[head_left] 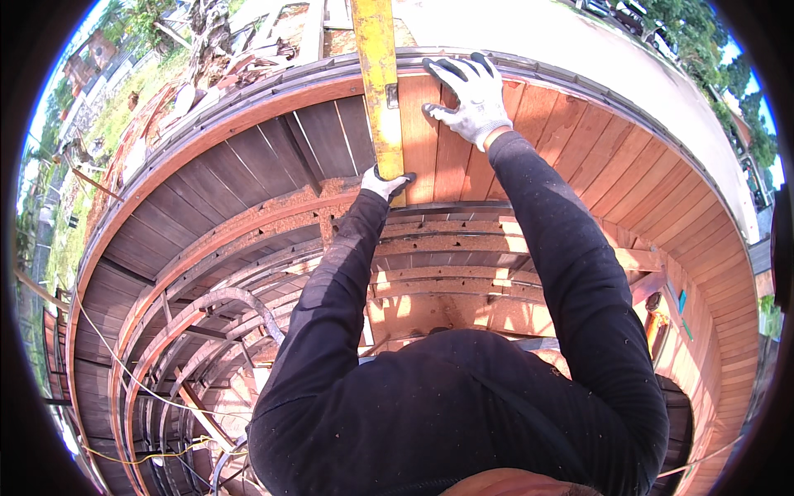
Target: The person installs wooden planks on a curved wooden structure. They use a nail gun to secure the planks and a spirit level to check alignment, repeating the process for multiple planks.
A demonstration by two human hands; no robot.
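A long yellow spirit level, scuffed and with a small window in its side, lies across the curved ring of boards, pointing away from me. My left hand, in a white glove with dark fingertips, is closed round its near end. To the right, my right hand wears a matching glove. Its fingers are spread over the reddish wooden boards, the fingertips by the outer rim. Left of the level, the boards are dark, with narrow gaps between several of them.
Below the boards curve several concentric ribs dusted with sawdust. A thin cable hangs at the left, and a yellow cord lies lower down. Beyond the rim are scrap wood, a tree trunk and pale paving.
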